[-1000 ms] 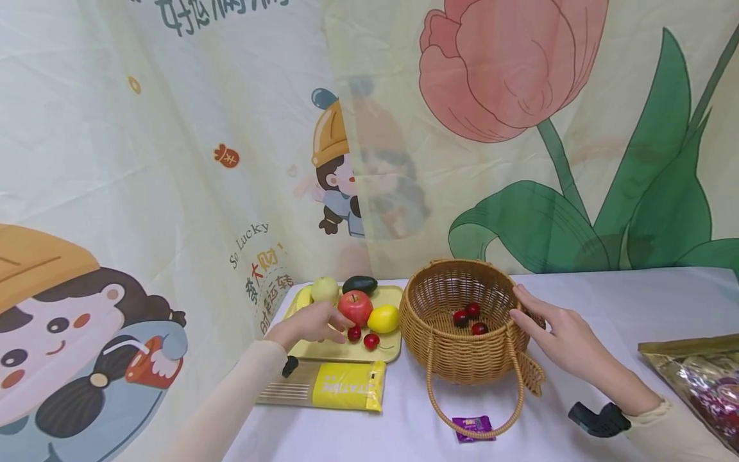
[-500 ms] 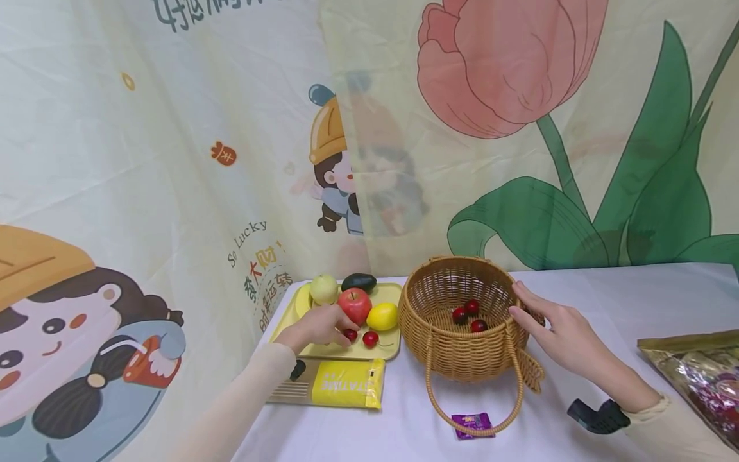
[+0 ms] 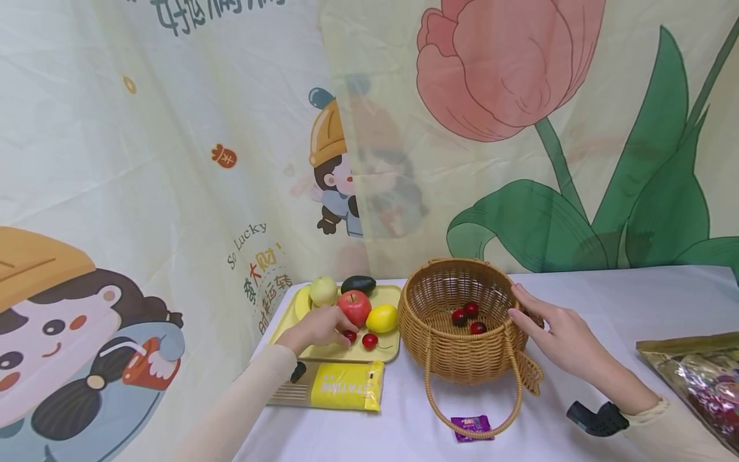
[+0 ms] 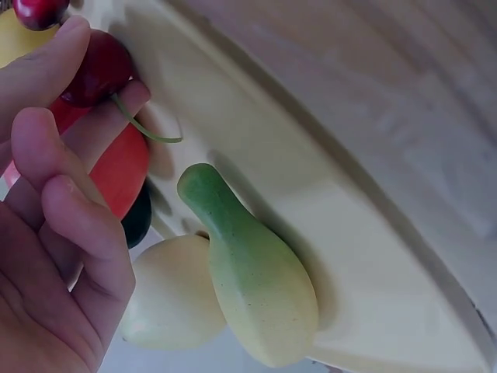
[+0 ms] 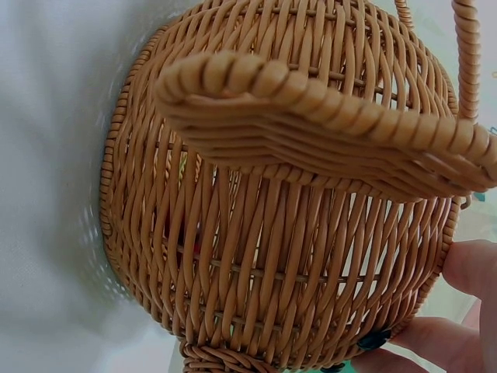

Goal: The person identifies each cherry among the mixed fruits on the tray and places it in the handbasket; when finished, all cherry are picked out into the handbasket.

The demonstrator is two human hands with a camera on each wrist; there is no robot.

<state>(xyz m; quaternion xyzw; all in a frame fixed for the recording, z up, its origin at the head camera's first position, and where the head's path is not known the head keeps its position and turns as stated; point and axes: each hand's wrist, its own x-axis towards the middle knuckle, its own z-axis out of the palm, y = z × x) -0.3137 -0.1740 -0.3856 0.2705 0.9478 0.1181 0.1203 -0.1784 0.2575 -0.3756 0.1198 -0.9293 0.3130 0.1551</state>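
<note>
My left hand (image 3: 319, 328) reaches over the yellow tray (image 3: 323, 353), thumb and fingers pinching a dark red cherry (image 4: 99, 68) with a green stem. A second cherry (image 3: 370, 341) lies just right of it. Around them on the tray are a red apple (image 3: 354, 308), a lemon (image 3: 382, 318), a pale green round fruit (image 3: 324, 291), a dark avocado-like fruit (image 3: 358, 284) and a yellow-green fruit (image 4: 248, 272) with a narrow neck. My right hand (image 3: 562, 330) rests with extended fingers against the right rim of a wicker basket (image 3: 462, 359). Inside the basket lie three cherries (image 3: 471, 310).
A yellow-and-brown packet (image 3: 346, 385) lies in front of the tray. A small purple packet (image 3: 470, 426) sits under the basket's lowered handle (image 3: 430, 398). At the right edge is a shiny gold bag (image 3: 698, 372). A printed curtain (image 3: 392, 128) hangs behind the table.
My left hand has moved slightly right and closed its fingertips on the left cherry, which shifted slightly left. My right hand stays at the basket's rim.
</note>
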